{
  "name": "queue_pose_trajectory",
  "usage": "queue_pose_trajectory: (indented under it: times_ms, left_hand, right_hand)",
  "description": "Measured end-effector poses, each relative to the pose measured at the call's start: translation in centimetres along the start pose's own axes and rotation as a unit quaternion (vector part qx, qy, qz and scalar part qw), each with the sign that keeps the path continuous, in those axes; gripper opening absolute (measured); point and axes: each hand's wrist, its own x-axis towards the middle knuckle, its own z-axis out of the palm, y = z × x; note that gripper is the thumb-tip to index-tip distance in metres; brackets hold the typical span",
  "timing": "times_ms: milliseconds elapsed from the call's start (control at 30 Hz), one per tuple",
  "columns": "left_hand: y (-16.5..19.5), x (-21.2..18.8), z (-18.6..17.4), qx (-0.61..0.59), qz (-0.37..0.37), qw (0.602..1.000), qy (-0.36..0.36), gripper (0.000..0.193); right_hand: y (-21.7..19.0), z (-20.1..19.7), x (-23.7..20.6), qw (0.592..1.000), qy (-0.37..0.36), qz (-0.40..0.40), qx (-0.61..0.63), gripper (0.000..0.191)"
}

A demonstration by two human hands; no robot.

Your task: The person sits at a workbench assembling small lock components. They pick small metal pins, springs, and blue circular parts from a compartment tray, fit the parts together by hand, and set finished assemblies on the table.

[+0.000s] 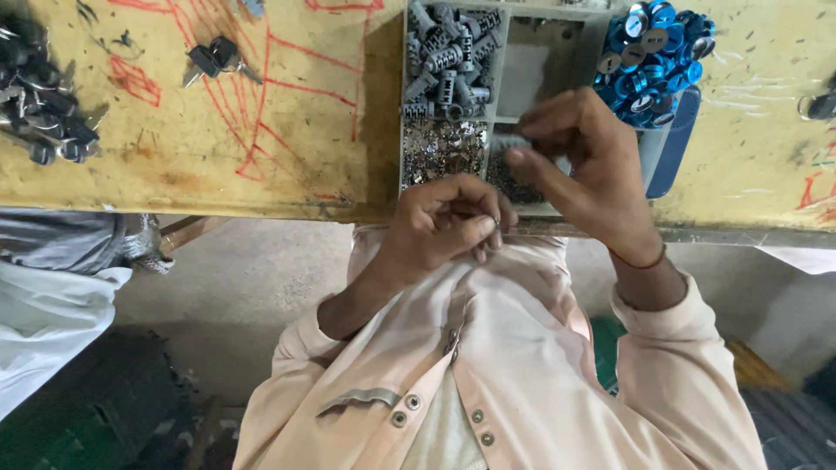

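My right hand (585, 167) pinches a small grey metal cylinder (512, 139) between thumb and fingers, just over the front of a grey compartment tray (404, 130). My left hand (446, 218) is curled at the table's near edge, fingertips closed on a tiny metal piece that is barely visible. The tray holds several grey lock cylinders (448, 57) in its far compartment and small shiny metal bits (440, 150) in the nearer one. Both sleeves are pale pink.
A heap of blue and silver round caps (651, 54) lies right of the tray. Dark keys (216, 57) and a pile of dark metal parts (39, 100) sit on the yellow, red-scribbled table (261, 157). Another person's grey and white clothing (52, 278) is at left.
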Motion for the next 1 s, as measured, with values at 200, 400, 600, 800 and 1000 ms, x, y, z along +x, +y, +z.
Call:
queue_pose_trajectory:
  times_ms: [200,400,600,800,1000]
  left_hand:
    - [0.4,0.8,0.1,-0.041,0.006,0.999,-0.03,0.011]
    - [0.5,0.2,1.1,0.078,0.006,0.995,0.058,0.015]
    - [0.4,-0.1,1.5,0.12,0.006,0.988,0.1,0.015]
    - [-0.7,0.3,2.7,0.257,0.176,0.946,0.094,0.011]
    - [-0.3,-0.2,2.0,0.285,0.199,0.937,0.039,0.022]
  right_hand:
    - [0.4,-0.7,-4.1,0.979,-0.046,-0.141,-0.141,0.036]
    - [0.8,-0.8,-5.2,0.962,-0.021,-0.191,-0.192,0.037]
    - [0.5,-1.4,-5.3,0.93,-0.024,-0.258,-0.261,0.047]
    - [-1.1,-0.8,-5.5,0.928,-0.008,-0.234,-0.291,0.044]
    - [-2.3,-1.7,-5.7,0.991,-0.024,-0.041,-0.126,0.031]
